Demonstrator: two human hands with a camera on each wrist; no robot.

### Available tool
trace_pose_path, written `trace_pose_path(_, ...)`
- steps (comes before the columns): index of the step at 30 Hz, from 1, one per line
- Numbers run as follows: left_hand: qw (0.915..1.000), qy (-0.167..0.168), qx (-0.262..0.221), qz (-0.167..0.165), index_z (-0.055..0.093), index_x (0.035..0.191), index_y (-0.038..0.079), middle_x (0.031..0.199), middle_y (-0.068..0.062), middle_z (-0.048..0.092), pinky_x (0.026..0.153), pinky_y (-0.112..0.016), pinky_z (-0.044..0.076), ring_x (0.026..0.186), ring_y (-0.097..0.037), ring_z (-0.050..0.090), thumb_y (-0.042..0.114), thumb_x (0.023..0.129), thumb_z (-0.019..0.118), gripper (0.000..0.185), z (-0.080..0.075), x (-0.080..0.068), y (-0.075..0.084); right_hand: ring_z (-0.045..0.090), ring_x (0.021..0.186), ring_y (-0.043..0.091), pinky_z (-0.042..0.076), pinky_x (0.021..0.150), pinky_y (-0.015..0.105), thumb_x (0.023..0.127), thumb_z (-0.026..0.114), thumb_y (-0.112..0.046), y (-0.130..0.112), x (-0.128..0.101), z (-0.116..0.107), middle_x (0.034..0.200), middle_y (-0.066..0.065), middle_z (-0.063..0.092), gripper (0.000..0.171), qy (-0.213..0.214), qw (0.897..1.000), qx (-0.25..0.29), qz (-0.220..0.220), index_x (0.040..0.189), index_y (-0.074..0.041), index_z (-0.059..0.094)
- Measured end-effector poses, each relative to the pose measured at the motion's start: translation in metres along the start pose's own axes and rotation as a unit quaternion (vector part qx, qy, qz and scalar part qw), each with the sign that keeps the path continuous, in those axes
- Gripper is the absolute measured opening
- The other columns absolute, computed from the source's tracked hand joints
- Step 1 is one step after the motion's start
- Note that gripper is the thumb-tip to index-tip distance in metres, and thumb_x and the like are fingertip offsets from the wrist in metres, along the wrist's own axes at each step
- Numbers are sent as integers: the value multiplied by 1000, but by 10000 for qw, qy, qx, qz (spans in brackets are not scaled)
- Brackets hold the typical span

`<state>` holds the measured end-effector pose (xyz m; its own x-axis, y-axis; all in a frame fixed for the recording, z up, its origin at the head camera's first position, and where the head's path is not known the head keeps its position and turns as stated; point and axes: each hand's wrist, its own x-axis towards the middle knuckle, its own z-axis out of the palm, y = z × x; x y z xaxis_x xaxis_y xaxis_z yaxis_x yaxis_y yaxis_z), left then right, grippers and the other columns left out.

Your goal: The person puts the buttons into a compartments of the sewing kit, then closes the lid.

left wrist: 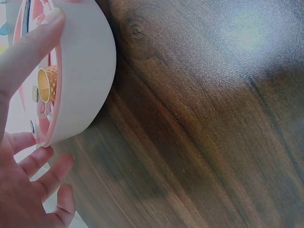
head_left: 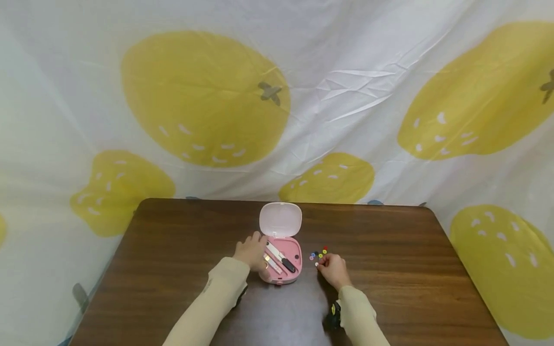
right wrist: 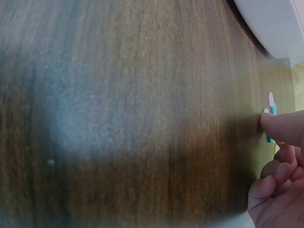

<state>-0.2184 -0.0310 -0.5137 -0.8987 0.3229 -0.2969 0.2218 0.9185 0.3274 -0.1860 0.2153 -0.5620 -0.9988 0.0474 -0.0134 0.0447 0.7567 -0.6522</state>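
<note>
Two hands working: left hand [head_left: 251, 251] steadies open pink oval plastic case [head_left: 282, 259] at table [head_left: 173, 250] centre, fingers loose on its 9 o'clock side. Right hand [head_left: 333, 269] fingertips narrow, touching small coloured beads [head_left: 319, 253] at case's 3 o'clock. Best: pinch one bead, keep case still.

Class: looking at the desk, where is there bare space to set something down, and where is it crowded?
Bare wood lies left of the left hand and right of the right hand on the table. It is crowded between the pink case and the small coloured pieces.
</note>
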Motion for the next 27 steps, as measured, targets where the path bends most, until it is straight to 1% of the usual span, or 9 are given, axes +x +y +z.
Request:
trace_pose_path(6, 10000, -26, -77, 6, 41, 132, 8, 122, -12, 42, 89, -52, 36, 111, -30, 43, 41, 45, 88, 105, -2, -1, 1, 43, 54, 10, 36, 53, 27, 71, 69, -3, 1, -1, 1, 55, -3, 48, 10, 105, 9999, 4, -13, 67, -3, 60)
trace_pose_path(12, 10000, -2, -34, -5, 41, 133, 9, 122, -12, 42, 89, -52, 36, 111, -29, 43, 41, 44, 88, 106, -1, -1, 1, 42, 53, 11, 35, 52, 27, 70, 71, -6, 1, 1, 3, 55, -3, 47, 12, 169, 9998, 87, 15, 66, -3, 60)
trace_pose_path(19, 9999, 108, -38, -11, 41, 133, 9, 122, -12, 42, 89, -52, 35, 111, -29, 44, 42, 43, 88, 106, -12, 6, -1, 43, 54, 10, 36, 53, 27, 71, 71, -6, -5, 13, 0, 56, -2, 49, 12, 256, 9996, 50, -88, 66, -3, 61)
trace_pose_path(21, 9999, 135, -41, -1, 41, 132, 9, 122, -12, 42, 89, -52, 36, 111, -29, 44, 43, 43, 88, 107, -10, 6, -1, 44, 54, 11, 37, 53, 27, 71, 71, -6, -5, 12, 0, 56, -2, 50, 12, 230, 9997, 12, -57, 66, -3, 60)
trace_pose_path(27, 9997, 178, -135, 40, 43, 131, 7, 120, -12, 43, 88, -52, 37, 109, -30, 44, 40, 44, 89, 104, 0, -1, 1, 45, 55, 10, 38, 54, 27, 69, 71, -5, 0, 3, 4, 57, -3, 51, 13, 201, 9997, -110, 27, 65, -5, 59)
